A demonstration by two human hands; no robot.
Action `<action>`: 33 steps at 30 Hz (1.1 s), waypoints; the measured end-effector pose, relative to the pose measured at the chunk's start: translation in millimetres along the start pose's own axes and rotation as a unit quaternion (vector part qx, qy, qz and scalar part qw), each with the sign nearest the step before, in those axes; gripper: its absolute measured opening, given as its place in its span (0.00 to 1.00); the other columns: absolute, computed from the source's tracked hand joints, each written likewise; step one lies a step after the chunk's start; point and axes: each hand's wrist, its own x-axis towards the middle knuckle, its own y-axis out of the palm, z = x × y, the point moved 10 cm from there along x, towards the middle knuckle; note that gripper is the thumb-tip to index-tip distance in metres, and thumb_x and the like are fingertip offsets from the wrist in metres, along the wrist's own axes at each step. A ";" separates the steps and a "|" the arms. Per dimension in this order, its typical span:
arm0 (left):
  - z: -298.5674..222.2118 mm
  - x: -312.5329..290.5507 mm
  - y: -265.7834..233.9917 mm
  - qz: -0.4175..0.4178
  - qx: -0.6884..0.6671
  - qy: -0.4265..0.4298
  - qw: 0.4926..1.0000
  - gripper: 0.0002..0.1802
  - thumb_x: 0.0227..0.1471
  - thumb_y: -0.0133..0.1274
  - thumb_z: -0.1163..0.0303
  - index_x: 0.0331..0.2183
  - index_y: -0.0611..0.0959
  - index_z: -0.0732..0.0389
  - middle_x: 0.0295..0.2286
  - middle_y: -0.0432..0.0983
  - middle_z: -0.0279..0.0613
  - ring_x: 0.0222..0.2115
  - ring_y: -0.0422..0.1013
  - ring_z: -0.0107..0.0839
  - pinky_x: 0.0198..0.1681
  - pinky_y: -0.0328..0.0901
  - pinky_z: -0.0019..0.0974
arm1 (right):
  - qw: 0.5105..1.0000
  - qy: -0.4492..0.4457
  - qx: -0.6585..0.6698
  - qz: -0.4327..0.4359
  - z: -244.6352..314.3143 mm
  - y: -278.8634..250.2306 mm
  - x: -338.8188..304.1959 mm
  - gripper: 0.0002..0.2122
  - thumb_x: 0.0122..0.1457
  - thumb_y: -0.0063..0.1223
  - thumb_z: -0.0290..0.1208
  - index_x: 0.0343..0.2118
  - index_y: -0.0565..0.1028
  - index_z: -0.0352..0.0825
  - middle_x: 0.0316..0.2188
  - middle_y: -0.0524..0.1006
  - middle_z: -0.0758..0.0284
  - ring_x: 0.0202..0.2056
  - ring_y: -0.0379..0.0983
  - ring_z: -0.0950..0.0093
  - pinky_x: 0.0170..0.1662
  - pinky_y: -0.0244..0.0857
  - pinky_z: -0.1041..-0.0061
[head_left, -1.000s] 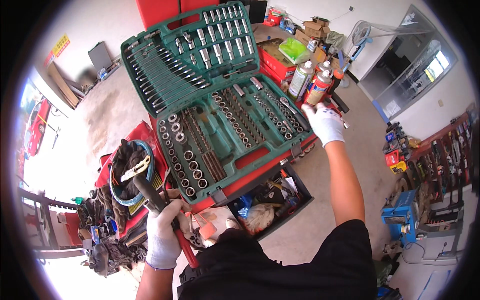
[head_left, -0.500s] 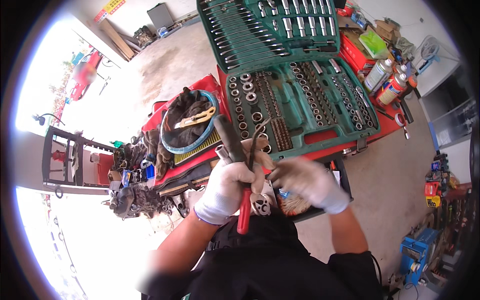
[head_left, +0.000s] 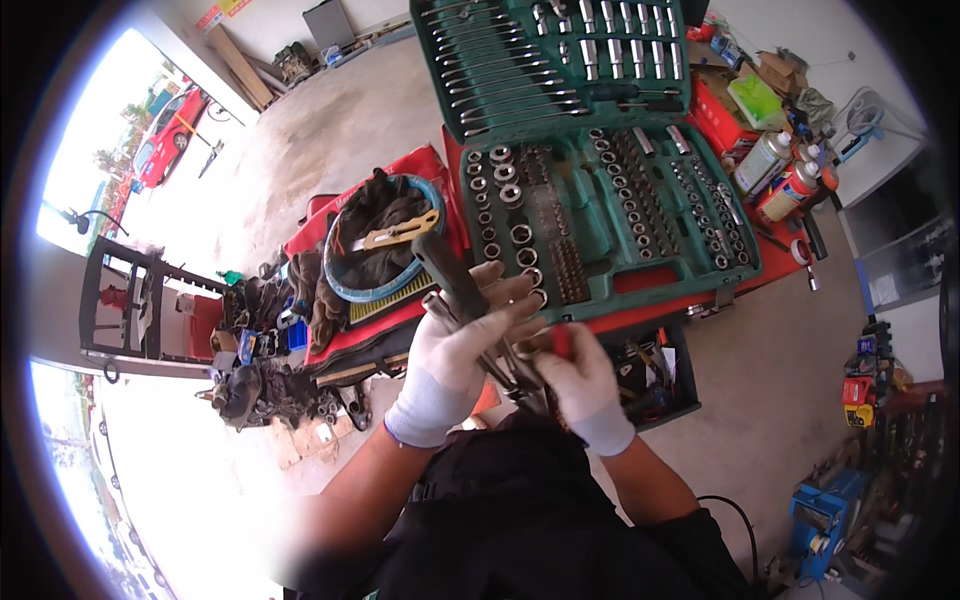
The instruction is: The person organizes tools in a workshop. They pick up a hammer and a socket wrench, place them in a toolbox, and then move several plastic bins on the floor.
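Observation:
In front of my body, my left hand (head_left: 448, 365), in a white glove, holds a bundle of tools between thumb and palm, its fingers partly stretched out. A tool's thick black handle (head_left: 448, 272) sticks up from it, beside a metal tube-like tool (head_left: 438, 308). Metal shafts run down below that hand. My right hand (head_left: 583, 385), also gloved, is closed beside them, with a red handle (head_left: 562, 342) showing at its fingers; the rest of that tool is hidden. Beyond both hands lies an open green socket set case (head_left: 625, 290) with sockets, bits and wrenches.
Left of the case, a blue-rimmed round tray (head_left: 345, 292) holds dark gloves and a yellow utility knife (head_left: 400, 232). An open drawer (head_left: 680, 385) with tools juts out below the table. Spray cans (head_left: 762, 162) stand at the right. Greasy parts (head_left: 265, 395) lie on the left.
My right hand has moved left, closer to my left hand, and now has the red handle that earlier hung below my left hand. My left hand's fingers have loosened and stretched out.

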 end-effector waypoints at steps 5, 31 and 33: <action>3.7 4.9 -2.9 -0.005 -0.019 -0.008 1.000 0.25 0.57 0.47 0.80 0.57 0.68 0.64 0.50 0.73 0.55 0.50 0.73 0.48 0.55 0.69 0.55 | 0.997 -0.060 0.026 0.032 -6.9 -20.2 -2.9 0.08 0.66 0.49 0.20 0.47 0.69 0.29 0.44 0.78 0.62 0.44 0.78 0.75 0.48 0.72 0.76; 41.1 -6.2 14.3 0.012 0.211 -0.049 0.976 0.21 0.58 0.42 0.80 0.54 0.68 0.72 0.35 0.77 0.52 0.30 0.74 0.34 0.36 0.71 0.37 | 0.679 0.235 -0.278 -0.638 -267.1 -458.5 -208.0 0.28 0.57 0.57 0.41 0.58 0.71 0.31 0.46 0.80 0.52 0.50 0.78 0.59 0.54 0.68 0.65; 38.8 -5.8 16.0 0.005 0.199 -0.051 0.979 0.22 0.56 0.44 0.78 0.53 0.69 0.72 0.34 0.76 0.51 0.30 0.72 0.34 0.36 0.69 0.37 | 0.721 0.267 -0.212 -0.603 -315.3 -437.6 -215.8 0.20 0.59 0.57 0.37 0.53 0.72 0.34 0.38 0.78 0.60 0.36 0.75 0.68 0.39 0.69 0.69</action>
